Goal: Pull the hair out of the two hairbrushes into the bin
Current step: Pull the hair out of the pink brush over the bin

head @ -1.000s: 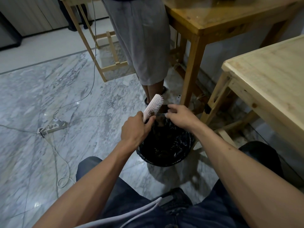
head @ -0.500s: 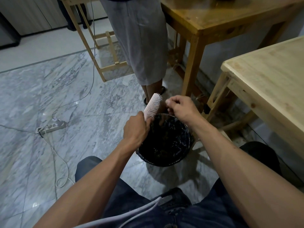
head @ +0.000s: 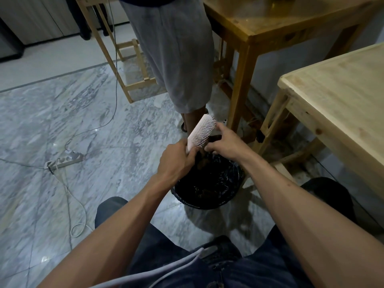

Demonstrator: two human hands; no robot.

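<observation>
the handle of a pale pink hairbrush (head: 202, 130) is wrapped tightly in the left hand (head: 176, 161), with the bristled head tilted up and away over the far rim of the bin (head: 207, 202). the right hand (head: 226, 143) is laid against the bristle side, its fingertips curled in at the lower bristles; whether any hair is pinched there cannot be told.

the brush is judged light and stiff, best held by the handle, as it is. the bristles are thin and likely springy, so hair is better drawn out along them than dragged across. loose hair would be soft and nearly weightless, and is best let go low over the black liner.

one hairbrush is seen, not the two named; one bin; two hands.
</observation>
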